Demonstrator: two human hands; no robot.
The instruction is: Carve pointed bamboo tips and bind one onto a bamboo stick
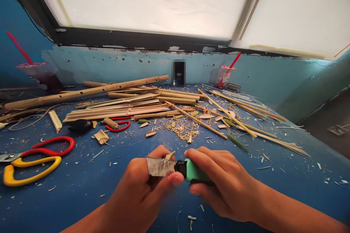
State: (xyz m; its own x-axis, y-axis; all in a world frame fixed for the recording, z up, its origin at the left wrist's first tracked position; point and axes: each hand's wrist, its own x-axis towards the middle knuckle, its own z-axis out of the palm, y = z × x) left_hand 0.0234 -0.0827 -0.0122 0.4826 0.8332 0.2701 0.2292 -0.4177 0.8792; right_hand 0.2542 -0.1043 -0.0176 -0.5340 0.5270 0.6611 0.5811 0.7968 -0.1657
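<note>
My right hand [221, 174] is closed around the green handle of a knife [161, 166]. Its broad, smudged blade points left across the fingers of my left hand [144, 185]. That hand is closed on a small bamboo piece [170, 156], whose pale pointed tip shows just above the blade. The rest of the piece is hidden by the fingers and blade. My left thumb lies against the lower edge of the blade near the black collar. Beyond both hands lies a heap of bamboo shavings [182, 129] on the blue tabletop [90, 196].
Red-and-yellow-handled scissors [32, 164] lie at left, near a black rounded object [80, 125] and a red-handled tool [119, 126]. Bamboo poles [109, 88], split strips [117, 111] and thin sticks [232, 116] spread across the back. Drink cups [41, 76] with red straws stand by the wall.
</note>
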